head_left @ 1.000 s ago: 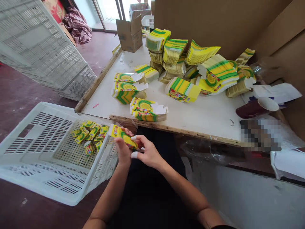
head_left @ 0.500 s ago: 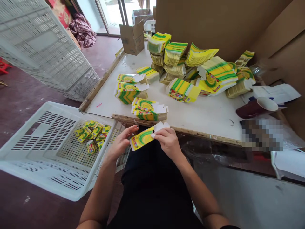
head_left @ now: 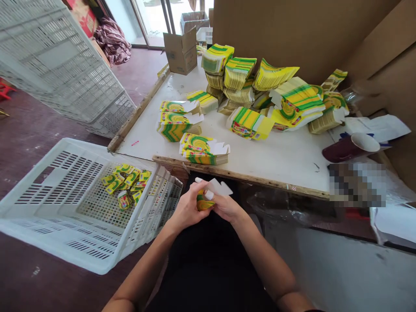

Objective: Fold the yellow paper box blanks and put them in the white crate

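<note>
Above my lap, just off the table's front edge, both hands close on one small yellow-and-green carton. My left hand wraps its left side, and my right hand pinches its right side. White flaps of the carton stick up between the fingers; most of its printed face is hidden. Flat cartons in a stack lie at the table edge beyond my hands, with another stack behind to the left. Down to the left, a white plastic basket holds several folded yellow cartons.
More bundles of flat cartons are piled at the back of the white table. On the right a dark red mug lies on its side. An open cardboard box stands at the far left corner, near stacked white crates.
My left hand has moved right and closed on the carton, which it was only beside before. The carton has turned, and its flaps now point up.
</note>
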`<state>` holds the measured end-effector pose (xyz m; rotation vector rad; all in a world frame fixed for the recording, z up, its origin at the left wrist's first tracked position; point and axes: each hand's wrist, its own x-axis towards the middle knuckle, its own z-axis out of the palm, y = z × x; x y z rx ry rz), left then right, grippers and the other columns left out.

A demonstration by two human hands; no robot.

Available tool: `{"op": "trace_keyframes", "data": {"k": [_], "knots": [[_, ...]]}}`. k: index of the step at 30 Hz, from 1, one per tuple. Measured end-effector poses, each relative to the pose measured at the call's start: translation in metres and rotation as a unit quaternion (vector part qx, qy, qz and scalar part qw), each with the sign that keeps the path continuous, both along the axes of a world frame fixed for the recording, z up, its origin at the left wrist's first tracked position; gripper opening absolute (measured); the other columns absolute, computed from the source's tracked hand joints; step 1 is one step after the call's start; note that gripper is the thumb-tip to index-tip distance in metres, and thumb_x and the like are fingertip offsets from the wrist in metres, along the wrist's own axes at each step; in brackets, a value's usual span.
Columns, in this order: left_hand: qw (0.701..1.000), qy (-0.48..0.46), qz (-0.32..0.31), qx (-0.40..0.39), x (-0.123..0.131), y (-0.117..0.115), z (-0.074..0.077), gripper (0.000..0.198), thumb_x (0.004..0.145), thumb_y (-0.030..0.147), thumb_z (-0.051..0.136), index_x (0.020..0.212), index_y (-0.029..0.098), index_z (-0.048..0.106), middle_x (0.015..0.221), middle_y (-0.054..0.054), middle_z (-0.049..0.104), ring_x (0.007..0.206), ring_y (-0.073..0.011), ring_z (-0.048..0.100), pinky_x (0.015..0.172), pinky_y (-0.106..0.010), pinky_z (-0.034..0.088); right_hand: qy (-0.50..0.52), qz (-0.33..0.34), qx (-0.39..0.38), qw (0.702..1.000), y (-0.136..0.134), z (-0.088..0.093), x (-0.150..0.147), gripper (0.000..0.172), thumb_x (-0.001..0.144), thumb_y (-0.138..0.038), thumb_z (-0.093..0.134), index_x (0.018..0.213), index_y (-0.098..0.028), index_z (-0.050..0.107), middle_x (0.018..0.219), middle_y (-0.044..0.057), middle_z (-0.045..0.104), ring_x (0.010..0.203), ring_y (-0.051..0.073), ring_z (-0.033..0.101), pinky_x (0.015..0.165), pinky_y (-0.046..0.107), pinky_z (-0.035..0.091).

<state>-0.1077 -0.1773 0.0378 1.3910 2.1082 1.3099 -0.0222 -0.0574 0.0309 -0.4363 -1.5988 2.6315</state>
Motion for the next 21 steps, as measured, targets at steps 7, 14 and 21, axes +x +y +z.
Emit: {"op": "trace_keyframes", "data": {"k": [7,14,21], "knots": [[0.996,-0.04,-0.024,-0.073,-0.006,0.0,-0.001,0.041,0.066,0.018,0.059,0.103,0.024,0.042,0.087,0.001,0.057,0.072,-0.0158,0.06,0.066,-0.029,0.048,0.017,-0.037,0.092,0.995,-0.003,-0.007,-0.001,0.077,0.076,-0.059,0.064,0.141,-0.025,0.041,0.144,0.012,0.047,0.131,0.027,0.047,0.108,0.049,0.039],[0.998,-0.005,0.066,-0.017,-0.006,0.003,-0.019,0.055,0.065,0.022,0.061,0.115,0.02,0.038,0.11,-0.011,0.052,0.097,-0.0242,0.06,0.08,-0.04,0.05,0.084,-0.069,0.38,0.918,-0.004,-0.009,0.004,0.051,0.09,-0.015,0.043,0.137,-0.031,0.049,0.149,0.004,0.042,0.136,0.02,0.04,0.115,0.043,0.033],[0.99,0.026,0.127,-0.055,-0.011,-0.012,-0.014,0.043,0.062,0.023,0.068,0.103,0.023,0.056,0.095,-0.005,0.064,0.088,-0.0232,0.062,0.08,-0.038,0.051,0.076,-0.018,0.466,0.881,0.007,-0.007,0.007,0.058,0.086,-0.016,0.056,0.141,-0.028,0.042,0.155,0.01,0.03,0.135,0.027,0.043,0.107,0.043,0.043]]}}
